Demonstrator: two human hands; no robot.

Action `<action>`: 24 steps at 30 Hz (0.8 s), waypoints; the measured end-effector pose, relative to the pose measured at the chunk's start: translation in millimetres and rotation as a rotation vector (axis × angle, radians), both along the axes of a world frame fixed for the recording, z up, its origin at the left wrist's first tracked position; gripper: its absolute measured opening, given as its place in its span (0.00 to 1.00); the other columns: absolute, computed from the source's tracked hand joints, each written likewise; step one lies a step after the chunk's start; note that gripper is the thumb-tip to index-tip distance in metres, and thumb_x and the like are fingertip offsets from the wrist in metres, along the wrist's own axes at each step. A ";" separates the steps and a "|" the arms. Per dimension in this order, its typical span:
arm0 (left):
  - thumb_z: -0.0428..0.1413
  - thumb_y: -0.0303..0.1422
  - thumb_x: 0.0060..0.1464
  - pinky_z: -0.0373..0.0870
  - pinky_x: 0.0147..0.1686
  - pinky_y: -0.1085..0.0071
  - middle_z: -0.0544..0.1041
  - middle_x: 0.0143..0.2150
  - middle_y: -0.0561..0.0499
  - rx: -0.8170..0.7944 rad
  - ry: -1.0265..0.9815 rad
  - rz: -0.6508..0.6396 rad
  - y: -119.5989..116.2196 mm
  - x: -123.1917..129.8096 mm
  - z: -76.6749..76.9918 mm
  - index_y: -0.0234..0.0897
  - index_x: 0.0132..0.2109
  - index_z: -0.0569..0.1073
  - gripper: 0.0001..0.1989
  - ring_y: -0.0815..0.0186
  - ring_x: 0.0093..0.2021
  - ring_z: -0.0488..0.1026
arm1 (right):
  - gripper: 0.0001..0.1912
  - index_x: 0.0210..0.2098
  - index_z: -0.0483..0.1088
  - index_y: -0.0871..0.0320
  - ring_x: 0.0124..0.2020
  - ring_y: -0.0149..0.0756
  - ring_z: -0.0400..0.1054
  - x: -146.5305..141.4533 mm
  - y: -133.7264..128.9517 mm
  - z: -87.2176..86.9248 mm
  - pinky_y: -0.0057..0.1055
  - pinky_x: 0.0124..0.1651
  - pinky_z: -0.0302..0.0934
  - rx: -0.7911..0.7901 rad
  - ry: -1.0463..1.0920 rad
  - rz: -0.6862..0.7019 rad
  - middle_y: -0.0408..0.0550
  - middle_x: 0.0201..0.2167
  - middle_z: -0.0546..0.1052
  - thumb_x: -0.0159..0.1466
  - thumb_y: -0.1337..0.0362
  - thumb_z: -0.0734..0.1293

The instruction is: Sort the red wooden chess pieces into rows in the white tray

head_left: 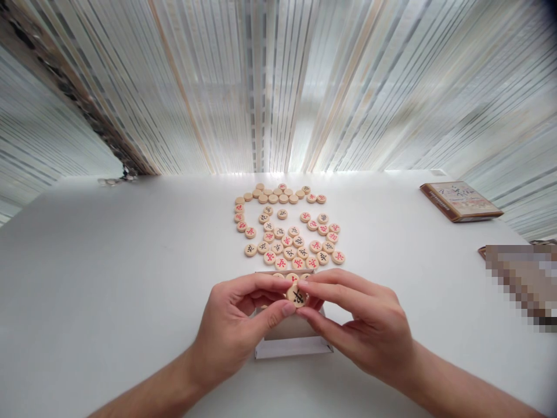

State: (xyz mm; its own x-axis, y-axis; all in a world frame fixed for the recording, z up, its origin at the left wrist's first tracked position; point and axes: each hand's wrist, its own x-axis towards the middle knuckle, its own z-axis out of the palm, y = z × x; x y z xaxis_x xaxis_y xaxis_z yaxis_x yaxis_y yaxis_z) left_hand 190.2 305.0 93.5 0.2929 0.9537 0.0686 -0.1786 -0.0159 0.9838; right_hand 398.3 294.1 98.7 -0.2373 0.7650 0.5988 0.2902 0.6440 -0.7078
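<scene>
A round wooden piece with a black character (297, 296) is pinched between my left hand (243, 313) and my right hand (361, 319), with the fingertips of both on its edge. Below them an open white box (293, 348) stands on the table. Several pieces lie along the box's far side, partly hidden by my fingers; one shows a red mark (292, 278). Just beyond the box, many round pieces with red or black characters (289, 252) are spread on the table, and behind these several blank-faced ones (283, 198) sit in rows.
On the white table (130, 278), a flat brown box with a picture on its lid (463, 200) lies at the far right. Nearer, at the right edge, is a brown object (517, 278), partly pixelated. A striped curtain (217, 87) hangs along the table's far edge.
</scene>
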 end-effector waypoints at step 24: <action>0.69 0.31 0.61 0.85 0.47 0.69 0.88 0.41 0.47 -0.243 0.010 -0.121 -2.7 0.3 -0.1 0.37 0.49 0.84 0.10 0.59 0.44 0.87 | 0.21 0.58 0.75 0.53 0.37 0.32 0.77 2.0 0.8 -3.8 0.29 0.42 0.74 -0.126 0.022 0.066 0.46 0.41 0.83 0.69 0.77 0.68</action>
